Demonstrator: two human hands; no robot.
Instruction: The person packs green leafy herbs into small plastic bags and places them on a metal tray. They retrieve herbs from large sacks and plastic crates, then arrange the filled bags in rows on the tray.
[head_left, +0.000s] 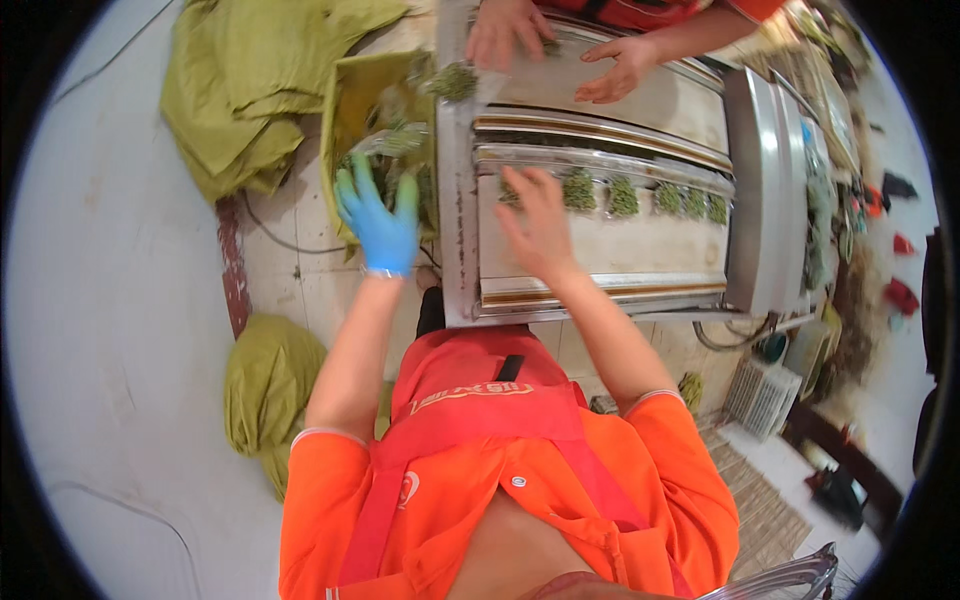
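Note:
My left hand (382, 225), in a blue glove, reaches over a yellow-green lined bin (330, 150) with its fingers apart. Just beyond its fingertips is a clear plastic bag of green produce (397, 140), blurred; any contact is unclear. My bare right hand (541, 229) is spread over the left end of the nearer conveyor belt (645, 251). Its fingers partly cover a green bundle (509, 196). To the right, several clear-wrapped green bundles (579, 190) lie in a row along the belt's far side.
Across the machine, another person's hands (619, 71) work over the farther belt (652, 112), near a bagged green bundle (454, 81). A metal housing (757, 195) spans the belts' right end. Yellow-green woven sacks (255, 67) lie at left. A cable (274, 236) crosses the floor.

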